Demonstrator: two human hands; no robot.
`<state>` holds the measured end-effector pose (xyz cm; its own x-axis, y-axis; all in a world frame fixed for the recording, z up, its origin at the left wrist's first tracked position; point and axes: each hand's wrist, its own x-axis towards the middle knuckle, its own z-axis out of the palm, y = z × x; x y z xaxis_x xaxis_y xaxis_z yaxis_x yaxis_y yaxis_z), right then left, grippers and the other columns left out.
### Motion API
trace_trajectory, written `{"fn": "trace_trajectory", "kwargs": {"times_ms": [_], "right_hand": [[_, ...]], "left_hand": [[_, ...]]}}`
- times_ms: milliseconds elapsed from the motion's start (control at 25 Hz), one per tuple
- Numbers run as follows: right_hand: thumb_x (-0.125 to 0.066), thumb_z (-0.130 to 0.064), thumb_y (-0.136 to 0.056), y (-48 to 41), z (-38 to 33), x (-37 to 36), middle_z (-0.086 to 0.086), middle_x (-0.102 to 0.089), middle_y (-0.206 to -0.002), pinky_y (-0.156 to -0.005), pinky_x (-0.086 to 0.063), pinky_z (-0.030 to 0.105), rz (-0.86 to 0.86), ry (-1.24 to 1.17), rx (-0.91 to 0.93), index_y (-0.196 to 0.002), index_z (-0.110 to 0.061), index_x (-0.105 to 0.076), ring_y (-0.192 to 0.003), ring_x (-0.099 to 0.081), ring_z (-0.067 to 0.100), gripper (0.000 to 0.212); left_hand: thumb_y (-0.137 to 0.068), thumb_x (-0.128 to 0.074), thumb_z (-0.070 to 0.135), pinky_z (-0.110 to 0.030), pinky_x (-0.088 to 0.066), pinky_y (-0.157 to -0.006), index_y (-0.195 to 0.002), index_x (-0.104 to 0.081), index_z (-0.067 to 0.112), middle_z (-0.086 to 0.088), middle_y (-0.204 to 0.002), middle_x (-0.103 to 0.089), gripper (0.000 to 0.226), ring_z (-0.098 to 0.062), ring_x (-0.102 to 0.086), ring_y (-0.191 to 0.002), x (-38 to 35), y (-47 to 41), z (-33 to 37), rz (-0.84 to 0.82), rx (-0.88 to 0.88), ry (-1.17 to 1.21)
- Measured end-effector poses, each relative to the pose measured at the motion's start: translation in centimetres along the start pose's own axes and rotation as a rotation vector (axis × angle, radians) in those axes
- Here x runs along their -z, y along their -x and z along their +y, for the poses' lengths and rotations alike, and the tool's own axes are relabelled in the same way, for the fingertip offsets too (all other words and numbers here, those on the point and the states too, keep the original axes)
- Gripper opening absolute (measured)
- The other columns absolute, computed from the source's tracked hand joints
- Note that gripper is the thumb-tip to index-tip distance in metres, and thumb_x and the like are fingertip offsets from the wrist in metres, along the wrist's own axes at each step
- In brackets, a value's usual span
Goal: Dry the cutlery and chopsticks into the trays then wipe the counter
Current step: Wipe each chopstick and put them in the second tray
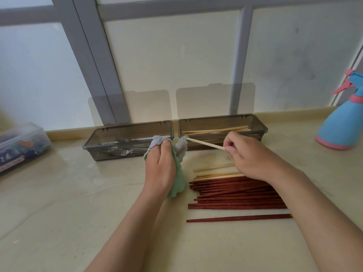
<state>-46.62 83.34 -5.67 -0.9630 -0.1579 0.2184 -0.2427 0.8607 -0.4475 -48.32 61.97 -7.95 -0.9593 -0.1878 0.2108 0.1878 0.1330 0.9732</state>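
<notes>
Left hand grips cloth; right hand pinches pale chopstick near tray edge.

Green-and-grey cloth; pale chopstick; red-brown chopsticks; smoky-grey trays; blue-and-pink spray bottle; beige veined counter

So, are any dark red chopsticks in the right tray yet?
No, the right tray shows only pale chopsticks; the dark red chopsticks lie on the counter.

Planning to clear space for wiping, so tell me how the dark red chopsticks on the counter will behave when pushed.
The dark red chopsticks look thin, straight and rigid, so they should slide stiffly, not bend. Loosely stacked on the glossy counter, they will probably scatter or roll.
</notes>
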Motion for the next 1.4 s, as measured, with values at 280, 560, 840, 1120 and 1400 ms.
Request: {"fn": "trace_trajectory", "kwargs": {"times_ms": [280, 560, 840, 1120, 1400], "right_hand": [[-0.044, -0.020, -0.105, 0.0, -1.5, -1.0, -0.006, -0.055, -0.076, -0.057, -0.035, 0.027, 0.178, -0.078, 0.018, -0.097, -0.022, -0.052, -0.061, -0.051, 0.011, 0.012], [-0.048, -0.016, -0.104, 0.5, -3.4, -2.6, -0.005, -0.057, -0.083, -0.059, -0.045, 0.025, 0.037, -0.213, 0.123, -0.102, -0.024, -0.056, -0.071, -0.053, 0.012, 0.012], [-0.053, -0.012, -0.102, 0.7, -4.8, -4.0, -0.002, -0.063, -0.083, -0.059, -0.049, 0.026, 0.052, -0.370, 0.179, -0.096, -0.018, -0.057, -0.070, -0.059, 0.007, 0.009], [-0.055, -0.020, -0.102, 0.5, -4.5, -3.4, -0.005, -0.069, -0.085, -0.070, -0.057, 0.035, 0.029, -0.424, 0.167, -0.102, -0.024, -0.062, -0.075, -0.067, 0.010, 0.008], [-0.051, -0.023, -0.104, 0.7, -4.2, -2.9, 0.005, -0.062, -0.068, -0.063, -0.049, 0.044, -0.112, -0.319, 0.158, -0.091, -0.023, -0.068, -0.062, -0.056, 0.021, 0.021]], "left_hand": [[-0.108, -0.033, 0.033, -0.028, -0.044, -0.074, -0.088, -0.058, 0.020, 0.004, -0.087, -0.057, 0.034, -0.008, -0.054, -0.078, 0.1, -0.1, 0.5, 0.097, 0.075, 0.051], [-0.107, -0.037, 0.030, -0.028, -0.047, -0.075, -0.095, -0.062, 0.015, 0.001, -0.089, -0.062, 0.032, -0.010, -0.057, -0.081, -0.3, 0.5, 0.3, -0.090, 0.000, 0.067], [-0.109, -0.032, 0.024, -0.017, -0.042, -0.057, -0.071, -0.056, 0.017, 0.012, -0.060, -0.055, 0.045, -0.001, -0.050, -0.057, -0.7, 1.1, 0.7, -0.105, -0.127, 0.043], [-0.109, -0.031, 0.019, -0.019, -0.041, -0.057, -0.068, -0.053, 0.017, 0.014, -0.054, -0.057, 0.047, -0.001, -0.050, -0.053, -0.7, 1.3, 1.1, -0.074, -0.155, 0.015], [-0.109, -0.030, 0.023, -0.024, -0.044, -0.061, -0.079, -0.060, 0.014, 0.001, -0.073, -0.060, 0.043, 0.004, -0.055, -0.054, 0.4, 0.3, 1.6, 0.123, -0.032, 0.100]]}}
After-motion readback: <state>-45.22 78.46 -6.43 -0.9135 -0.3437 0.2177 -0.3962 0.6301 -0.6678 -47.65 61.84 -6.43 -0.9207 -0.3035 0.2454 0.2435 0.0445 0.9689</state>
